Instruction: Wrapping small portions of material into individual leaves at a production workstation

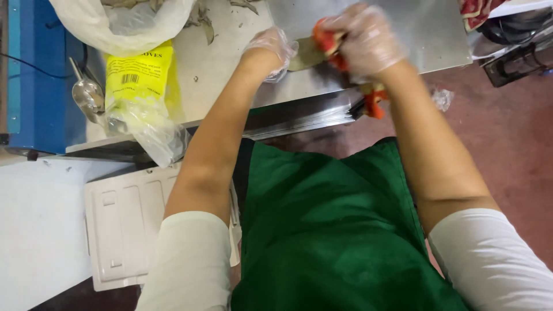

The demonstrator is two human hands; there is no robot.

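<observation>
A: Head view, entry one. Your right hand (pixel 368 43), in a thin clear glove, is curled tight around a red-handled tool (pixel 328 41); the fingers wrap it fully, probably for leverage.

B: And your left hand (pixel 271 50)?

A: Also gloved, closed to a narrow pinch on the dull greenish-brown leaf-like piece (pixel 306 55), pinning it flat on the steel worktable (pixel 426 34) just beside the tool. The pinch seems meant to steady the piece against the tool. Motion blur here; I can't tell whether a blade meets it.

B: Surroundings?

A: A second red-handled tool (pixel 374 102) lies at the table edge under your right forearm. A yellow packet (pixel 140 78) and a metal scoop (pixel 86 92) sit well left, beside a blue machine (pixel 40 75). Your green apron (pixel 328 224) fills the foreground.
</observation>
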